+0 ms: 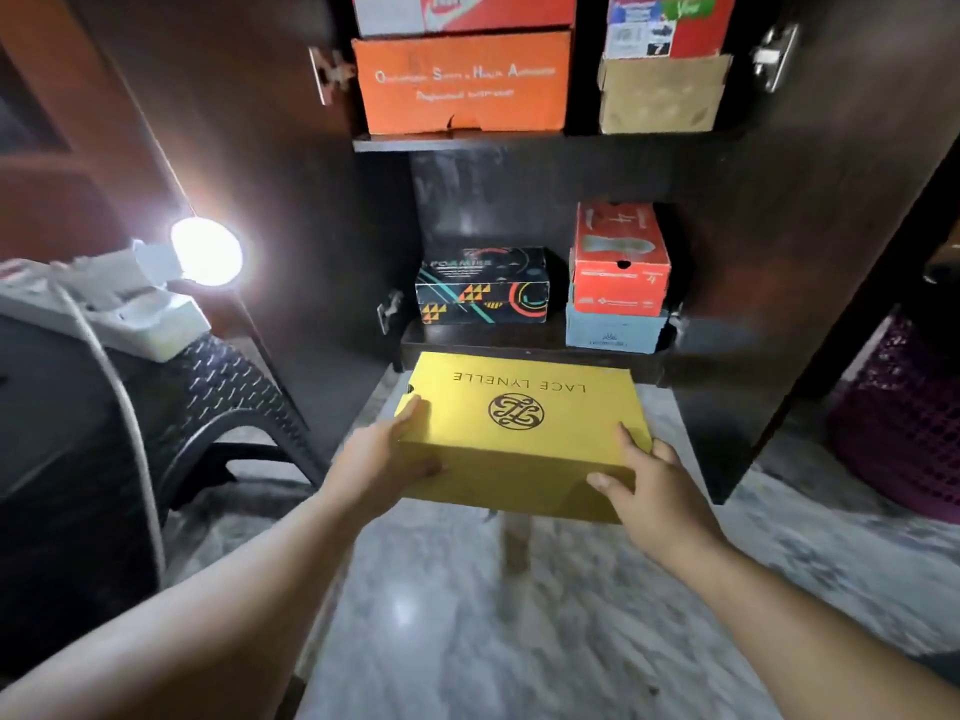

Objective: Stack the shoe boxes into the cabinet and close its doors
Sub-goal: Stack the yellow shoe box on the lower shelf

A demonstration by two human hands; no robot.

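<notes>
A yellow shoe box [519, 407] marked LACE LYNELLE hangs above the floor just in front of the dark cabinet's bottom shelf [488, 336]. My left hand [384, 459] grips its near left corner and my right hand [649, 485] grips its near right corner. On the bottom shelf a black patterned box [482, 285] lies at the left. At the right, a red box [619, 257] sits on a light blue box [613, 332]. The upper shelf holds an orange box [462, 80] and a brown cardboard box [662, 96], each with another box on top.
Both cabinet doors stand open, left door [234, 148] and right door [831, 200]. A lit bulb [207, 252] in a white power strip rests on a black woven chair [218, 402] at the left. A purple basket [904, 418] stands at the right. The floor is marble.
</notes>
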